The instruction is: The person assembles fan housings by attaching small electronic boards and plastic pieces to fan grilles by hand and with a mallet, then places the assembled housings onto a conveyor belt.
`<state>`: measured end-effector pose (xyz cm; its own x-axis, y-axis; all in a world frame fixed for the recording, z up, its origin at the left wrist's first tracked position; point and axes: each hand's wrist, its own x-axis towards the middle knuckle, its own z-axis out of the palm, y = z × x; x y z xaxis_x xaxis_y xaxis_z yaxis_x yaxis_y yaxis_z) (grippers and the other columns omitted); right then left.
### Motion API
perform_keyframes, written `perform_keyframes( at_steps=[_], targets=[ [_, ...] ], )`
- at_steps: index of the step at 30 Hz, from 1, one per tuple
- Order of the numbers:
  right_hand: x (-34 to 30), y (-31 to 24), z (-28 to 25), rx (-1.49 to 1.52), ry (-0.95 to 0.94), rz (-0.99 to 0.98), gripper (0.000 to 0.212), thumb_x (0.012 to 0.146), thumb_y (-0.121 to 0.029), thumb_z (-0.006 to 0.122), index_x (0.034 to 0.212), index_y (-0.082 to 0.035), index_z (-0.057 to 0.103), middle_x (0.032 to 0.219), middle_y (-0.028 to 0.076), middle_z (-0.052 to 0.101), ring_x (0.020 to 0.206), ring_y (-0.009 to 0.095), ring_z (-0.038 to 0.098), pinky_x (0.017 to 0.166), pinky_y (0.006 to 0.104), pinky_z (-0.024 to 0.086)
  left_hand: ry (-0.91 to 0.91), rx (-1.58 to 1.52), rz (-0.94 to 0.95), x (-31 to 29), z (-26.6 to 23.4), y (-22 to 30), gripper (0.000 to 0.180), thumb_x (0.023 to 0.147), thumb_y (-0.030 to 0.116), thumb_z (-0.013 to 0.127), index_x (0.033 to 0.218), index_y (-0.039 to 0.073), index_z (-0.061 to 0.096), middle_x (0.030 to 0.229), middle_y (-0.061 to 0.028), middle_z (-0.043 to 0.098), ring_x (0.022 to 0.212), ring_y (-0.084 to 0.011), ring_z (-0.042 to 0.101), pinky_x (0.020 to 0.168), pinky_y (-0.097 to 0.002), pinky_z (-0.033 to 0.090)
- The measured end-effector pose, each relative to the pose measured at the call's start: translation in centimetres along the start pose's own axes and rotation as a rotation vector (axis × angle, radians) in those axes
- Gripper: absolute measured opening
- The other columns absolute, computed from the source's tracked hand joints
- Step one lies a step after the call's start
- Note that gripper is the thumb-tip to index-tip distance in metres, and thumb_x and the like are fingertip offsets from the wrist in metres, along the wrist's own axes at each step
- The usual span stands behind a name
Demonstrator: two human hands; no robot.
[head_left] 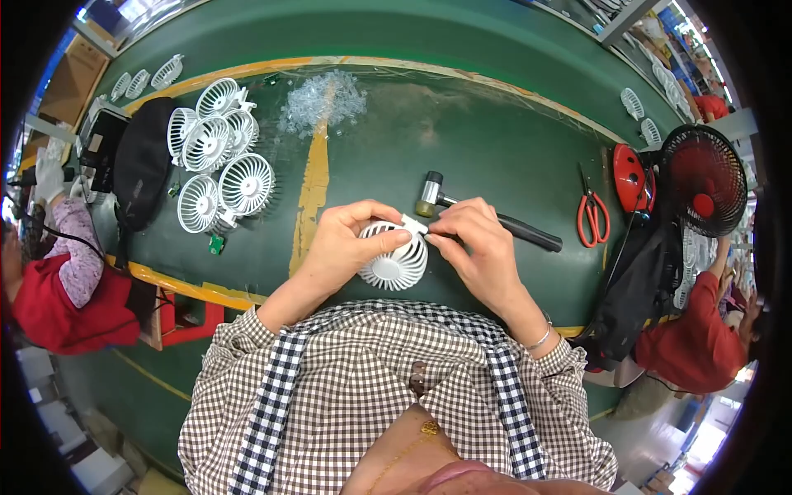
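A round white slatted plastic fan housing is held over the near part of the table, its short neck pointing away from me. My left hand is closed around its left side, the thumb lying across the slats. At the neck, the fingertips of my right hand are pinched together; what sits between them is too small and covered to make out. Just beyond my right hand lies a hammer with a black handle and a metal head with a dark cap, its head close to the neck.
Several white fan housings stand in a group at left, near a small green circuit board. Transparent plastic bits are heaped at the far side. Red-handled pliers, a red case and a black fan are at right. Co-workers sit on both sides.
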<state>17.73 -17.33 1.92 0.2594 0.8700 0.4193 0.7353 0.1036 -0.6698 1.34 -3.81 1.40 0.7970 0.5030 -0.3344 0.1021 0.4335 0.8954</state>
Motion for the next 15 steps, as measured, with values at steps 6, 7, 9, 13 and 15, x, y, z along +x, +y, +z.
perform_keyframes(
  at_steps=[6,7,9,13,15],
  targets=[
    [-0.2,-0.6,0.5,-0.010,0.051,-0.122,0.014,0.071,-0.009,0.074,0.080,-0.005,0.064,0.078,0.004,0.061,0.080,0.023,0.057,0.074,0.0355,0.041,-0.096,-0.097,0.066,-0.2,-0.2,-0.2,0.011,0.081,-0.003,0.067,0.092,-0.004,0.067,0.093,-0.0053,0.064,0.087,-0.0131,0.064,0.078,-0.0237,0.051],
    [-0.2,-0.8,0.7,0.029,0.063,-0.099,0.014,0.071,-0.008,0.074,0.080,-0.005,0.064,0.077,0.005,0.061,0.079,0.024,0.057,0.074,0.0354,0.042,-0.132,-0.153,0.068,-0.1,-0.3,-0.5,0.011,0.083,-0.002,0.067,0.093,-0.004,0.068,0.093,-0.0046,0.065,0.087,-0.0130,0.065,0.079,-0.0238,0.052],
    [-0.3,-0.8,0.6,0.066,0.075,-0.073,0.013,0.071,-0.008,0.074,0.079,-0.004,0.063,0.077,0.005,0.061,0.079,0.024,0.057,0.074,0.0353,0.042,-0.139,-0.166,0.073,0.0,-0.4,-0.8,0.011,0.082,-0.003,0.067,0.093,-0.004,0.068,0.093,-0.0050,0.065,0.088,-0.0131,0.065,0.079,-0.0239,0.052],
    [-0.1,-0.7,0.6,0.205,0.011,0.029,0.017,0.072,-0.008,0.075,0.085,-0.002,0.066,0.079,0.007,0.063,0.077,0.023,0.058,0.068,0.0338,0.045,-0.130,-0.228,0.102,0.3,-1.1,-1.0,0.012,0.082,-0.004,0.067,0.094,-0.004,0.069,0.092,-0.0057,0.064,0.087,-0.0131,0.063,0.079,-0.0235,0.051],
    [0.3,-0.7,0.9,0.290,-0.042,0.059,0.021,0.075,-0.010,0.075,0.093,-0.001,0.069,0.081,0.008,0.066,0.073,0.020,0.059,0.062,0.0299,0.046,-0.102,-0.111,0.088,0.2,-0.3,-0.5,0.013,0.079,-0.008,0.065,0.091,-0.003,0.070,0.092,-0.0070,0.062,0.084,-0.0144,0.061,0.075,-0.0240,0.048]
  ],
)
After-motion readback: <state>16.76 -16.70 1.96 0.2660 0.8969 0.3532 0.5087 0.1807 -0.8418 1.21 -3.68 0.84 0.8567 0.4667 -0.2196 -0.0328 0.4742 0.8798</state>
